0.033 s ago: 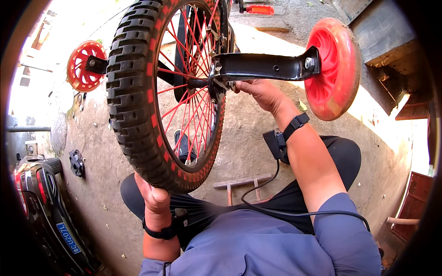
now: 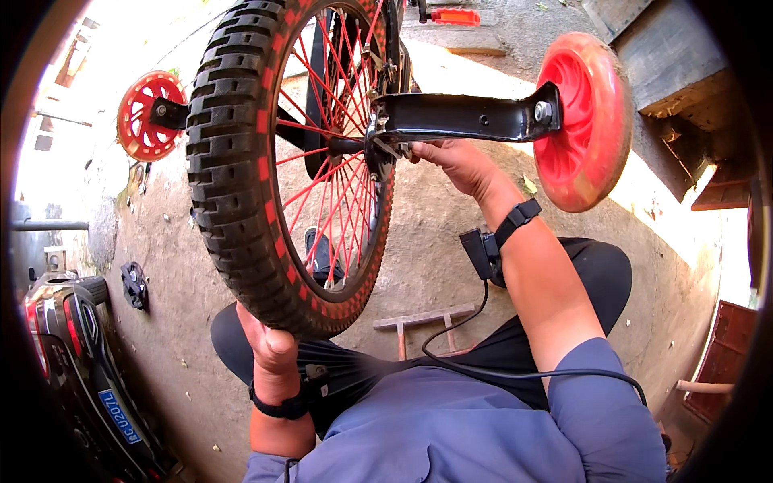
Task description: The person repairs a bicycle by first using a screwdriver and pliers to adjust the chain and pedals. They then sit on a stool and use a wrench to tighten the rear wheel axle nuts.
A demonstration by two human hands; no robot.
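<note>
A child's bicycle wheel (image 2: 233,161) with a knobby black tyre, red-checked sidewall and red spokes stands upright in front of me. My left hand (image 2: 270,338) grips the tyre's near lower side, its fingers mostly hidden behind the rubber. From the axle a black metal bracket (image 2: 459,117) reaches right to a red training wheel (image 2: 584,121), bolted at its end. Just beneath the bracket's inner end, my right hand (image 2: 460,165) has thumb and finger pinched at a small axle nut (image 2: 405,150). The fingertips partly cover it.
Another red training wheel (image 2: 151,115) sits on the far side. A red pedal (image 2: 454,17) shows at the top. A dark toy car (image 2: 88,370) stands at left, near a small black part (image 2: 134,285). Between my legs is a low wooden frame (image 2: 423,317). A cable (image 2: 515,373) crosses my lap.
</note>
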